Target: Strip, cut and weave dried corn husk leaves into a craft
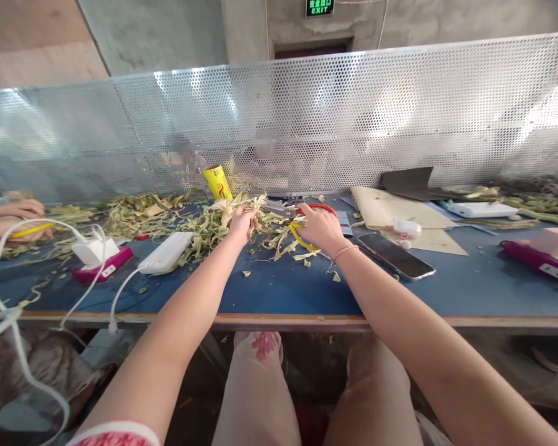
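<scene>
The right hand (322, 227) grips red-and-yellow scissors (287, 212); the left hand (243, 223) pinches pale dried leaves (225, 212). A dark phone (396, 255) lies just right of the right hand.

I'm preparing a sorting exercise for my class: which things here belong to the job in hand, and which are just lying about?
Seemingly part of the job:
scissors, in the right hand
dried leaves, at the left hand

Seemingly just lying about:
phone
yellow tube
tan paper
white power bank
</scene>
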`<state>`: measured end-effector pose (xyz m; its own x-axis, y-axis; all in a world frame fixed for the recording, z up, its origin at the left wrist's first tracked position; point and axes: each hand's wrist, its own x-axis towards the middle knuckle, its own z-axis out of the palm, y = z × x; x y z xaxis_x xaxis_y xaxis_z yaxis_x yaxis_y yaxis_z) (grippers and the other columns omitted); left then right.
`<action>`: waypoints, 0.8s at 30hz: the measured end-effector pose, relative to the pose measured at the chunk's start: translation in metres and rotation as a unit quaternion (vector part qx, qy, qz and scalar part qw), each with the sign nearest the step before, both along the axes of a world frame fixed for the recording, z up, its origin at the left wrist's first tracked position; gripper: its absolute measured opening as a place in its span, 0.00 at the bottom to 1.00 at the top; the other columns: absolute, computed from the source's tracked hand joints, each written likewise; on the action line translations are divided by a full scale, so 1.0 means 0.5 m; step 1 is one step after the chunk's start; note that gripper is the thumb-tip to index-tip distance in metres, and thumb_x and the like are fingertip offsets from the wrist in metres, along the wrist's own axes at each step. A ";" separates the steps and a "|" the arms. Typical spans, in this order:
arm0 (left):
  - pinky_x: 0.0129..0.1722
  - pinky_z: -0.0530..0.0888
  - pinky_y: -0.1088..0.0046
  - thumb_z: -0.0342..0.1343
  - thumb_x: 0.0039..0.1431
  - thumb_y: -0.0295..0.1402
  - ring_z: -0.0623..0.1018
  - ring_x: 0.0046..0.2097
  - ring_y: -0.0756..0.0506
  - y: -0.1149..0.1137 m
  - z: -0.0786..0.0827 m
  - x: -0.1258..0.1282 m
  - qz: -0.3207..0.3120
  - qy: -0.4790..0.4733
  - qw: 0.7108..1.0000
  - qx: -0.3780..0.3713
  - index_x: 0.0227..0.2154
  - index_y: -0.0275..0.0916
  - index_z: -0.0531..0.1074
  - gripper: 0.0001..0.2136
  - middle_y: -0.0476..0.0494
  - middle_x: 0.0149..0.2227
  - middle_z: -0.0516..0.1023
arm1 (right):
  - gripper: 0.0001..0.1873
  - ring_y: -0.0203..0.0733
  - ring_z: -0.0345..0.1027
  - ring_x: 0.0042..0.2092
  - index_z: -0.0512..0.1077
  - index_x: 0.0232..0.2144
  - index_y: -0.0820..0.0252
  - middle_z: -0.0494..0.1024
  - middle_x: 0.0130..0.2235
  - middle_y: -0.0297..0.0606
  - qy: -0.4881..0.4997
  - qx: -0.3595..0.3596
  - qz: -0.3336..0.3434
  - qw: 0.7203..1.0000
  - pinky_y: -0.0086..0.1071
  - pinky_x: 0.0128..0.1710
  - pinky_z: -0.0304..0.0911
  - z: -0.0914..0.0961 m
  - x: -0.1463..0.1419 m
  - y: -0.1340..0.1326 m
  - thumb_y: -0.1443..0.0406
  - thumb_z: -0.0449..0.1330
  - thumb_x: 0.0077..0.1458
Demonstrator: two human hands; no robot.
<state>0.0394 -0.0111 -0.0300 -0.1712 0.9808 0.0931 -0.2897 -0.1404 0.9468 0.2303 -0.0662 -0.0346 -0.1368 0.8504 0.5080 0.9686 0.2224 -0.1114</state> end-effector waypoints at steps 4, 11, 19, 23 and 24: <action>0.16 0.60 0.81 0.53 0.47 0.22 0.63 0.15 0.56 0.004 -0.006 -0.004 -0.011 0.022 0.999 0.019 0.23 0.37 0.60 0.07 0.52 0.18 0.69 | 0.25 0.47 0.67 0.43 0.60 0.51 0.56 0.75 0.39 0.44 -0.009 0.002 0.003 1.000 0.34 0.39 0.57 0.003 -0.002 -0.002 0.59 0.56 0.49; 0.16 0.59 0.81 0.54 0.46 0.24 0.63 0.15 0.57 0.005 -0.004 -0.004 0.015 0.006 0.999 0.041 0.22 0.36 0.60 0.07 0.52 0.18 0.68 | 0.25 0.47 0.67 0.43 0.61 0.50 0.57 0.75 0.39 0.43 -0.013 0.002 0.002 1.000 0.34 0.40 0.57 0.009 -0.005 -0.009 0.60 0.56 0.49; 0.15 0.59 0.81 0.57 0.44 0.25 0.63 0.14 0.57 0.004 -0.002 -0.007 0.014 0.015 0.998 0.051 0.21 0.36 0.60 0.09 0.54 0.17 0.67 | 0.25 0.47 0.67 0.43 0.61 0.51 0.56 0.75 0.39 0.43 -0.009 0.010 0.014 1.000 0.34 0.40 0.56 0.013 -0.005 -0.011 0.60 0.56 0.49; 0.15 0.59 0.81 0.56 0.43 0.25 0.63 0.15 0.57 -0.001 -0.001 -0.008 -0.007 0.019 0.998 0.060 0.21 0.35 0.62 0.07 0.52 0.17 0.69 | 0.24 0.47 0.67 0.43 0.61 0.50 0.56 0.75 0.39 0.43 -0.010 0.018 0.016 1.000 0.34 0.40 0.56 0.013 -0.004 -0.011 0.59 0.55 0.50; 0.15 0.59 0.81 0.56 0.43 0.25 0.63 0.15 0.57 -0.001 -0.001 -0.008 -0.013 0.018 0.998 0.062 0.21 0.35 0.62 0.06 0.52 0.18 0.69 | 0.24 0.47 0.67 0.43 0.61 0.50 0.56 0.75 0.39 0.43 -0.010 0.021 0.016 1.000 0.35 0.40 0.56 0.013 -0.003 -0.011 0.59 0.55 0.50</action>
